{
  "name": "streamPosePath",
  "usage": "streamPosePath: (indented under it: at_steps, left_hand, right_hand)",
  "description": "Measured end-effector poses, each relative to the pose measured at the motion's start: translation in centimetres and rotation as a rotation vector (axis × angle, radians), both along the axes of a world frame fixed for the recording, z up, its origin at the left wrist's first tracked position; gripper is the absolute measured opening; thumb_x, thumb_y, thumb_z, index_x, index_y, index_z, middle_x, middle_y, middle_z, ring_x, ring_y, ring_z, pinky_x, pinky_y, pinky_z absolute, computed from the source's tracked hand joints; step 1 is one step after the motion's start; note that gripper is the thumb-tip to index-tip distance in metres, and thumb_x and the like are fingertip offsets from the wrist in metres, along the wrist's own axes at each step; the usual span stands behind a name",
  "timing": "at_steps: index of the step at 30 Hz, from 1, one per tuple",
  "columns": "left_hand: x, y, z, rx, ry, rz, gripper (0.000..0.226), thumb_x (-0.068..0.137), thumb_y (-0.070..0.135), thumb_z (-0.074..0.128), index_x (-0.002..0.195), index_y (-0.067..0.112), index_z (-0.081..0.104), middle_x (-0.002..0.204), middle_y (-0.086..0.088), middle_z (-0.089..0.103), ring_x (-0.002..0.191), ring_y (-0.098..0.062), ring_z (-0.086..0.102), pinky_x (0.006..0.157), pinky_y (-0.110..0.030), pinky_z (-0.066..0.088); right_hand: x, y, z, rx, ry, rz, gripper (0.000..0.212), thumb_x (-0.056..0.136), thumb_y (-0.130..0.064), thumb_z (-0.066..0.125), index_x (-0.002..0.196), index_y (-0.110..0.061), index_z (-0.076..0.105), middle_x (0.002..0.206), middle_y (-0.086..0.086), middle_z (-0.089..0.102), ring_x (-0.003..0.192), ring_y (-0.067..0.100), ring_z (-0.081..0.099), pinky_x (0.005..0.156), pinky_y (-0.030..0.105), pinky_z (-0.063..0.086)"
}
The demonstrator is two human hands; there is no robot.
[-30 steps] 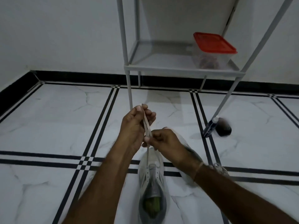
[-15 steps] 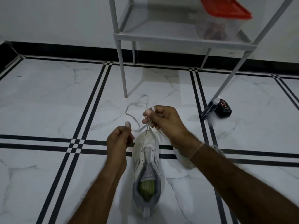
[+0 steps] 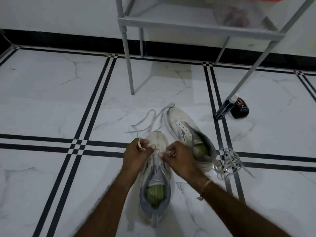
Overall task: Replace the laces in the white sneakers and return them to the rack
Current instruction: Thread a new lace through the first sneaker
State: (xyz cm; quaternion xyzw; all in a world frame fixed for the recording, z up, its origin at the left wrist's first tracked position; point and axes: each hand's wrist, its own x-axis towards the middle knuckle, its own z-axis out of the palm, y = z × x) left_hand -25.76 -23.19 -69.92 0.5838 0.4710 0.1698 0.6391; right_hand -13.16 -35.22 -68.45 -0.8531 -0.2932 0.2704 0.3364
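On the floor (image 3: pixel 51 100) near the rack (image 3: pixel 196 26), the left hand (image 3: pixel 136 155) and right hand (image 3: pixel 180 159) each pinch an end of the lace (image 3: pixel 147 117) over the near sneaker (image 3: pixel 154 209); the second sneaker (image 3: pixel 183 127) lies just right.

Dim, cool, even indoor light. A rack (image 3: pixel 196 29) leg throws 1 soft, faint shadow on the glossy floor (image 3: pixel 51 100). Tile lines bow toward the edges; the top of the frame is blurred.
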Motion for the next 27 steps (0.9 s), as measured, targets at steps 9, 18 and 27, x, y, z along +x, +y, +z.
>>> streamPosePath:
  at_steps: [9, 18, 27]
  left_hand:
    - [-1.8, -1.9, -1.3, 0.401, 0.187, 0.050, 0.019, 0.085, 0.023, 0.078, 0.072, 0.019, 0.066, 0.066, 0.005, 0.070, 0.068, -0.012, 0.067, 0.067, -0.030, 0.051]
    - [-1.9, -1.5, -0.9, 0.399, 0.293, 0.021, 0.022, 0.089, 0.038, 0.055, 0.082, 0.019, 0.061, 0.073, 0.003, 0.071, 0.074, -0.021, 0.069, 0.074, -0.043, 0.055]
    - [-1.6, -1.3, 0.3, -0.020, 0.075, 0.176, 0.018, 0.109, 0.020, 0.034, 0.102, 0.009, 0.047, 0.088, -0.013, 0.077, 0.075, -0.022, 0.076, 0.076, -0.041, 0.061]
  right_hand:
    - [-1.0, 0.7, -2.7, 0.202, 0.139, -0.161, 0.016, 0.081, -0.016, 0.084, 0.082, -0.014, 0.068, 0.069, 0.000, 0.069, 0.071, 0.020, 0.070, 0.072, 0.042, 0.060]
    - [-1.8, 0.5, -3.6, 0.233, 0.192, -0.240, 0.015, 0.084, -0.021, 0.079, 0.076, -0.019, 0.067, 0.068, -0.002, 0.069, 0.071, 0.023, 0.070, 0.073, 0.045, 0.061]
    - [-1.6, 0.2, -3.5, 0.255, 0.341, -0.299, 0.032, 0.091, -0.017, 0.074, 0.072, 0.002, 0.058, 0.074, 0.026, 0.065, 0.063, 0.022, 0.063, 0.067, 0.052, 0.062]
